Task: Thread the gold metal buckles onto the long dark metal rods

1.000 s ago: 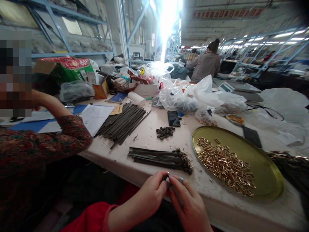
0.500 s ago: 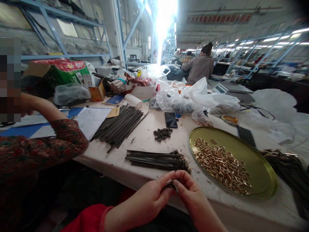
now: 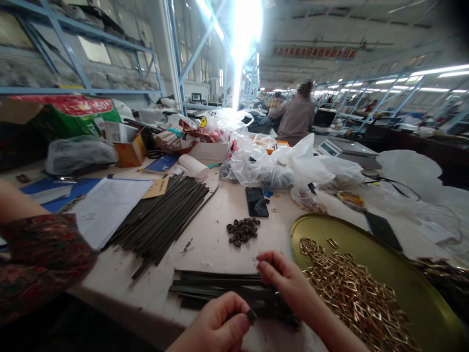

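Down at six o'clock, my left hand [image 3: 212, 325] pinches a small dark piece [image 3: 251, 316] between thumb and fingertips, light, stiff-looking and best held by its edge, while my half-curled right hand [image 3: 282, 278] sits at five o'clock, holding what I can't tell.

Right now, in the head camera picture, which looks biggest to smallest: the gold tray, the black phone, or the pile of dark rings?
1. The gold tray looks largest.
2. The black phone and the pile of dark rings look about alike. The pile sits nearer the camera, so I can't rank those two.
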A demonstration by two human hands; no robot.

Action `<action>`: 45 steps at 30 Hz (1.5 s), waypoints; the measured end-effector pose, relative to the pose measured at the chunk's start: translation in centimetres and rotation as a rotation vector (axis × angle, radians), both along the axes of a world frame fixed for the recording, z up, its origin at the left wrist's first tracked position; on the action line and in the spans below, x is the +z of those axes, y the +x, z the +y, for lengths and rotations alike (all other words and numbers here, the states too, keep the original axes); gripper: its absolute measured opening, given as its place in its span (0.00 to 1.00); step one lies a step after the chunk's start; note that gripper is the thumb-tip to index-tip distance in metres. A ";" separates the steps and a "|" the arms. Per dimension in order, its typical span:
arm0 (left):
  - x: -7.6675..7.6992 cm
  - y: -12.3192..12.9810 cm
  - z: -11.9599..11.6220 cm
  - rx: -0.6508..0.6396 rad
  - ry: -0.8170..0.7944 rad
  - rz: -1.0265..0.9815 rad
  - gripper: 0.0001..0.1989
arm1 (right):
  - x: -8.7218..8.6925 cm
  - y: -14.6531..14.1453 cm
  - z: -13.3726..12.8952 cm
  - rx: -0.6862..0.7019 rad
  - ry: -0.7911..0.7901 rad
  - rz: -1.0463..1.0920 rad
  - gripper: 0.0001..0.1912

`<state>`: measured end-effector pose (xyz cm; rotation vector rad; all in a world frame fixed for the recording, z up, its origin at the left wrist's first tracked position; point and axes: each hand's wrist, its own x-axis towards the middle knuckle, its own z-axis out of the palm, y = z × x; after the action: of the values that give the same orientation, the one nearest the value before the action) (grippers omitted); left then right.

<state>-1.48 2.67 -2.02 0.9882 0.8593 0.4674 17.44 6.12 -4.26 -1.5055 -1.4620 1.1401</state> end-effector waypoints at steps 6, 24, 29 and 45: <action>-1.3 -0.2 2.6 0.057 -0.025 0.010 0.21 | -3.2 2.2 9.3 -0.099 0.206 -0.464 0.03; 1.1 1.1 1.8 0.098 0.335 0.297 0.11 | 2.7 -1.0 -3.0 0.092 -0.194 0.166 0.13; 2.0 1.0 -0.6 0.009 0.567 0.495 0.08 | 3.1 -0.6 -5.2 0.216 -0.046 -0.021 0.10; 2.3 2.1 -4.5 0.133 0.496 0.310 0.20 | 2.1 -2.6 -9.8 -0.018 0.278 -0.102 0.09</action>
<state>0.65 -1.88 0.31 1.4915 1.1197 0.6716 14.85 -3.71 -2.14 -1.3953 -1.5989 0.8198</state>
